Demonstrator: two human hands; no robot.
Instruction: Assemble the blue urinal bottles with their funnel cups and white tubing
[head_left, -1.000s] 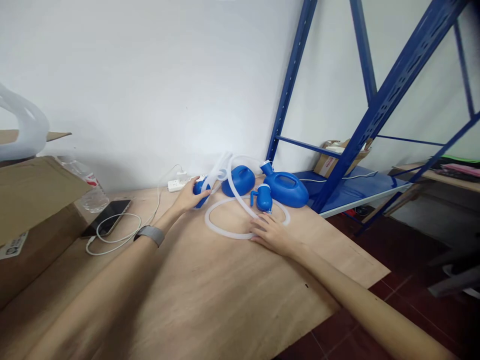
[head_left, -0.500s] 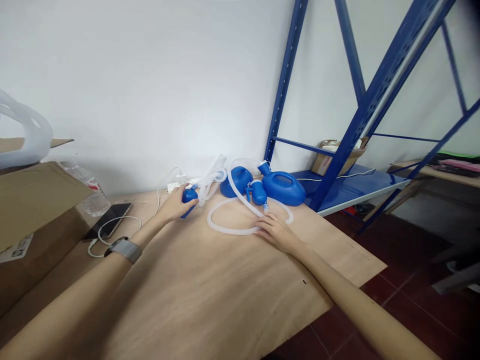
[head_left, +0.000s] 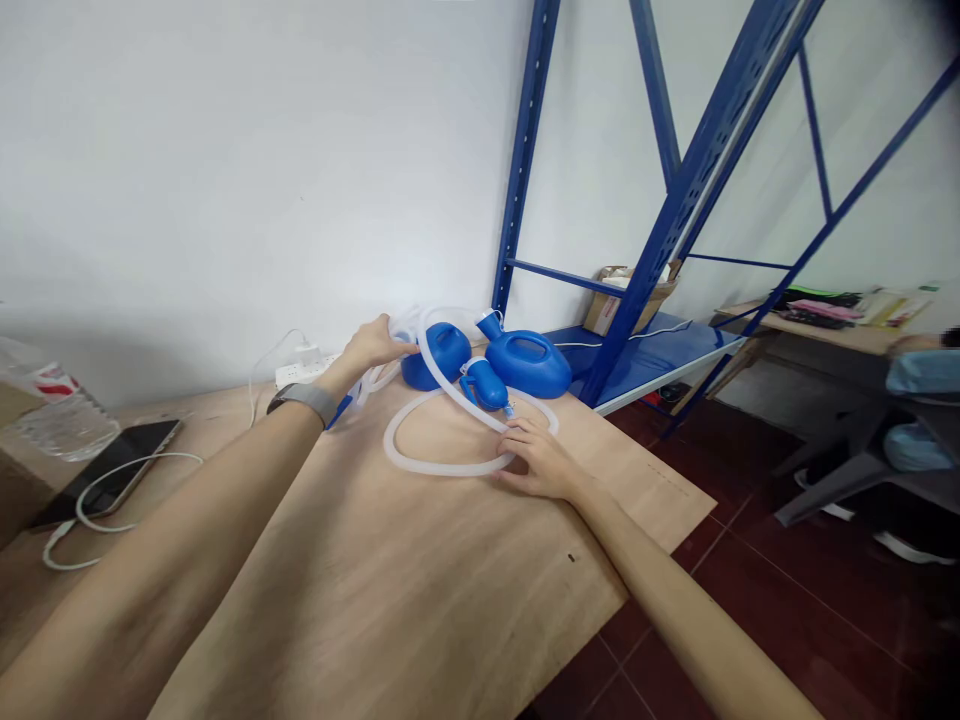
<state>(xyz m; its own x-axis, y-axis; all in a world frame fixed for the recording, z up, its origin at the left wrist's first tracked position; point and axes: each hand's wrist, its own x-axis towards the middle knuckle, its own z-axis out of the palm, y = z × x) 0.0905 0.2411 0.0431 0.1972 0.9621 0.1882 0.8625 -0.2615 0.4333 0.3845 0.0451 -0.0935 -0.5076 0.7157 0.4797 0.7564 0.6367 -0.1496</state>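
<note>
My left hand [head_left: 375,342] is at the back of the table, bent over a coiled clear plastic tube [head_left: 405,322]; its fingertips are partly hidden. Under its wrist a blue handle [head_left: 340,411] shows. My right hand [head_left: 541,460] has its fingers closed around another long translucent tube [head_left: 420,467] that loops over the tabletop. Two blue plastic urinal bottles, one at the left [head_left: 444,352] and one lying at the right [head_left: 529,362], sit behind the loop. A smaller blue bulb-shaped piece with a handle [head_left: 489,385] lies before them.
At the left lie a phone [head_left: 112,470] with a white cable and a water bottle [head_left: 71,410]. A power strip [head_left: 289,374] is by the wall. Blue metal shelving [head_left: 637,270] holding a carton [head_left: 604,308] stands right of the table. Part of a seated person shows far right.
My left hand has left the blue bulb piece and moved right and back to the coiled tube. My right hand stays at its tube. The view has turned right.
</note>
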